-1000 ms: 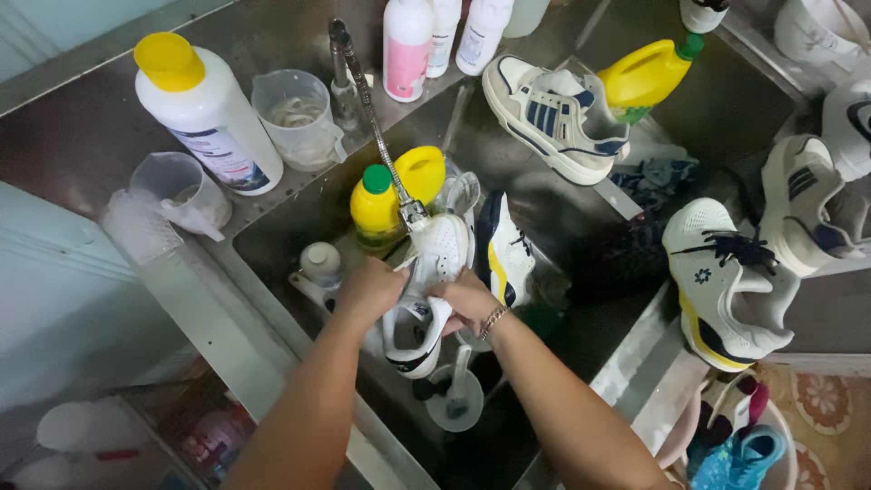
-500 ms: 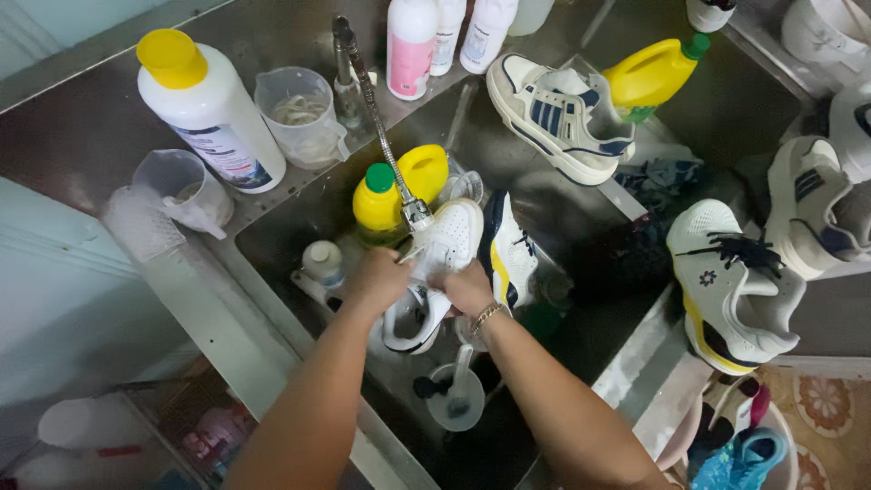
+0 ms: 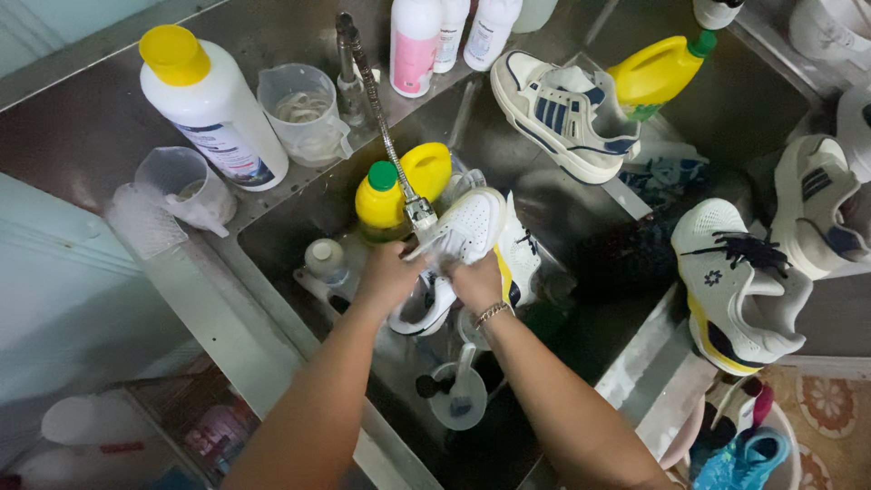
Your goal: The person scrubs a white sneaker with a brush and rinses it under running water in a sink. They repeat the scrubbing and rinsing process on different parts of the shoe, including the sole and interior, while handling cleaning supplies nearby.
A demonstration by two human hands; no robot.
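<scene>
I see both hands, left hand (image 3: 388, 275) and right hand (image 3: 476, 281), clamped round white sneaker (image 3: 458, 249), sole up under faucet head (image 3: 419, 214) just above grip, for rinsing.

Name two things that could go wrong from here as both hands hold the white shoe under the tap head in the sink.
1. The yellow bottle stands right beside the left hand; a nudge could tip it into the sink.
2. The striped sneaker rests tilted on the sink's edge and could slide in.
3. The white shoe, likely wet, might slip from the right hand.
</scene>
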